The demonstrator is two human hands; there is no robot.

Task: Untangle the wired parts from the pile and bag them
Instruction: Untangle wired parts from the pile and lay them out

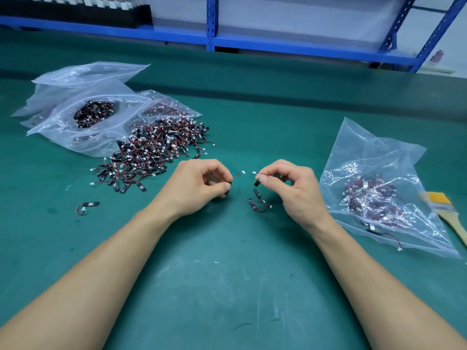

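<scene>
Now the left hand [199,185] pinches one part [228,185] and the right hand [288,188] pinches a second part [257,183], just apart, above the table [227,274]. They look free of each other. Next, I think, they go into the bag [379,193] on the right. The pile [151,150] lies to the left.

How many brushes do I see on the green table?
1. The brush lies at the right edge of the table, just right of the bag holding wired parts. Another may lie hidden under it.
</scene>
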